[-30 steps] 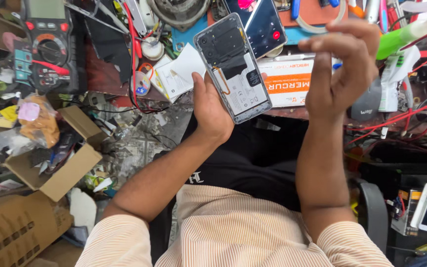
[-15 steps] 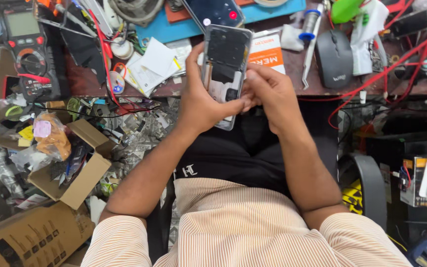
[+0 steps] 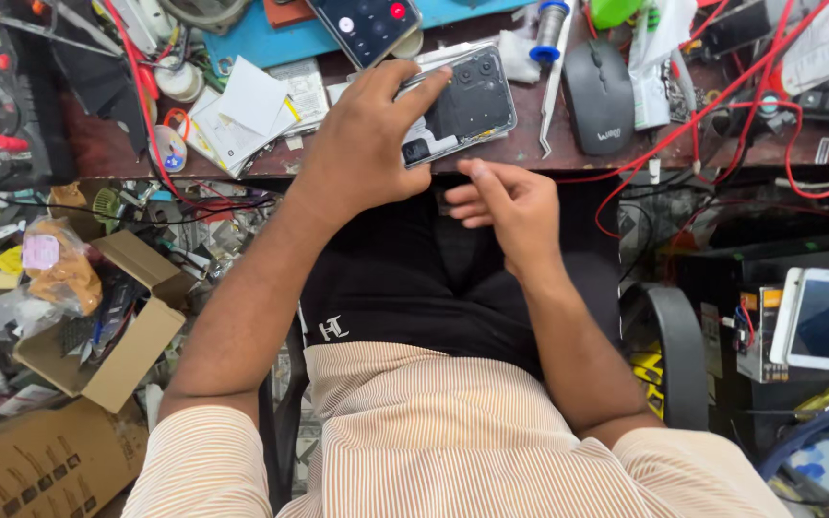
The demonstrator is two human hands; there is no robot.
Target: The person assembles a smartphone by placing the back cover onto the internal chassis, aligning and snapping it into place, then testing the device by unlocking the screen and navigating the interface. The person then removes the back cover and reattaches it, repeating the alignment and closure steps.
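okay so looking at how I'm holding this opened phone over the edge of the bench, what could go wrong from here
1. Only the left hand holds the opened phone, pinched along its edges near the desk edge; the right hand is off it below. A slip could drop it toward your lap.
2. Its back is off, so fingertips could smudge or snag the exposed parts.
3. Red wires and tweezers crowd the desk beside it; setting it down could catch them.

Opened phone (image 3: 461,107) now sideways, right hand (image 3: 503,203) off.
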